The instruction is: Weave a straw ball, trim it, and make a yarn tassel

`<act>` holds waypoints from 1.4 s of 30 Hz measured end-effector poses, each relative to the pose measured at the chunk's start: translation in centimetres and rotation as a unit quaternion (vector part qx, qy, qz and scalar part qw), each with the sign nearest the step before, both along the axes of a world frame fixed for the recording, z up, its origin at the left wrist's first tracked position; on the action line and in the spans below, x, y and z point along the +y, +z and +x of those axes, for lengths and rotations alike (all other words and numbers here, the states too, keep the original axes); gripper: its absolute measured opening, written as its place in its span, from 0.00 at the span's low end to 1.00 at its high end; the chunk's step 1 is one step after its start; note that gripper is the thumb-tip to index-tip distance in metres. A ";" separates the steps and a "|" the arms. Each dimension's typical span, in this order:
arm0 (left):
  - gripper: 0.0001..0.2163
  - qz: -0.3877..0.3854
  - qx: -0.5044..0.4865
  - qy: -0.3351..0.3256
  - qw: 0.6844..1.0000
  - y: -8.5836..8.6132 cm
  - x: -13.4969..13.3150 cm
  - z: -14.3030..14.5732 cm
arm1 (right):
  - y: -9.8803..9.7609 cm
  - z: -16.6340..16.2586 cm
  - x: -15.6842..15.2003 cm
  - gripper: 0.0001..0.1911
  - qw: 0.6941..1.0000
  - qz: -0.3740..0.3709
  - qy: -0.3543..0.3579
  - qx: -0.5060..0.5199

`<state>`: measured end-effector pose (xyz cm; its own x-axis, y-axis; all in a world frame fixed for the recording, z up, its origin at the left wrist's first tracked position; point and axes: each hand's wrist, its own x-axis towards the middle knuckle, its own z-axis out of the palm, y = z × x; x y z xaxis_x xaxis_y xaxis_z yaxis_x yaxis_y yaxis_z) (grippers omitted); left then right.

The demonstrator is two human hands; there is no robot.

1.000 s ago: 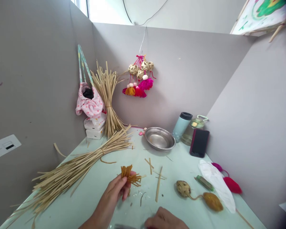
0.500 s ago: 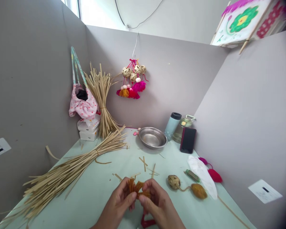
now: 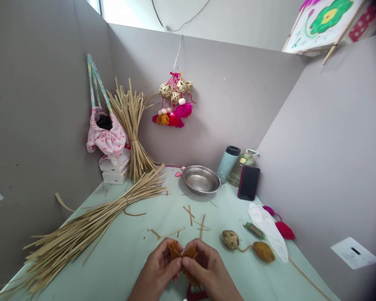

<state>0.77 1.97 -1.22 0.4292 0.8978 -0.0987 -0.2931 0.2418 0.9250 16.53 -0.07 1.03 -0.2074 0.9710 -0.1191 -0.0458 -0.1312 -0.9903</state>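
Note:
A small bunch of orange-brown yarn [image 3: 191,252] is pinched between both hands near the table's front edge. My left hand [image 3: 159,265] grips its left part, thumb and fingers pressed together. On the other side my right hand [image 3: 205,265] closes on the right part, its thumb tip close to the left thumb. Some strands hang below the fingers. Partly hidden under the right hand is a dark red object [image 3: 194,294]; its kind I cannot make out. To the right lie a woven bamboo ball [image 3: 230,239] and, joined to it by a cord, an orange-brown yarn tassel [image 3: 263,252].
Bundled dry strips [image 3: 103,221] spread across the table's left side. Behind are a steel bowl [image 3: 202,179], a blue tumbler [image 3: 228,165] and a phone [image 3: 248,183]. A green-handled cutter [image 3: 254,230] and a white cloth [image 3: 268,230] lie right. Woven-ball ornaments [image 3: 175,98] hang on the back panel.
The yarn has turned in my fingers, and strands now hang below them. My hands have drawn closer together. The camera view has shifted slightly.

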 end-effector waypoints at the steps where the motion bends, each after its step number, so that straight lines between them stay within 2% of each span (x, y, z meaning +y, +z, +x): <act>1: 0.15 -0.012 -0.003 -0.001 1.000 0.0 0.0 0.1 | -0.2 -0.1 0.1 0.19 1.000 -0.013 0.001 0.019; 6: 0.14 -0.096 -0.045 0.038 0.994 0.4 0.0 0.0 | -1.2 0.0 0.4 0.19 0.995 -0.039 -0.045 0.079; 10: 0.17 -0.057 -0.087 0.004 0.995 0.2 0.3 -0.2 | -1.4 0.4 0.4 0.17 0.994 -0.043 -0.072 0.069; 13: 0.13 -0.023 -0.047 0.010 0.999 -0.5 0.6 -0.3 | -0.8 0.9 0.2 0.16 0.996 -0.014 -0.086 0.018; 15: 0.13 -0.001 -0.008 0.028 1.000 -1.0 0.6 -0.3 | -0.4 1.2 0.0 0.20 0.995 0.013 -0.100 -0.029; 17: 0.14 0.013 0.018 0.032 0.999 -1.1 0.5 -0.2 | -0.2 1.3 -0.3 0.28 0.995 0.031 -0.080 -0.043; 19: 0.14 0.023 0.026 0.009 0.999 -0.9 0.2 -0.1 | -0.3 1.0 -0.6 0.37 0.998 0.038 -0.030 -0.036; 21: 0.12 0.041 0.019 -0.021 0.999 -0.6 -0.1 0.0 | -0.5 0.6 -0.8 0.40 0.998 0.044 0.015 -0.030; 22: 0.11 0.048 0.013 -0.035 0.998 -0.4 -0.2 -0.1 | -0.7 0.3 -0.8 0.38 0.998 0.043 0.027 -0.027; 24: 0.10 0.056 -0.003 -0.047 0.997 -0.1 -0.2 -0.2 | -0.8 -0.1 -0.7 0.29 0.999 0.025 0.030 -0.009; 27: 0.10 0.062 0.004 -0.024 0.998 0.0 -0.1 -0.4 | -0.9 -0.2 -0.2 0.18 0.999 -0.039 -0.004 0.013; 31: 0.08 0.086 0.065 0.007 0.994 -0.7 0.1 -0.6 | -0.7 0.2 0.4 0.18 0.995 -0.070 -0.066 0.016; 33: 0.05 0.106 0.112 0.010 0.988 -1.0 0.1 -0.6 | -0.6 0.3 0.5 0.19 0.993 -0.088 -0.075 0.022; 37: 0.03 0.136 0.210 0.002 0.968 -0.7 0.2 -0.6 | -1.1 0.4 0.2 0.19 0.989 -0.129 -0.059 0.038; 42: 0.05 0.126 0.238 -0.008 0.963 0.0 0.4 -1.1 | -1.6 0.4 0.0 0.21 0.993 -0.100 -0.013 0.069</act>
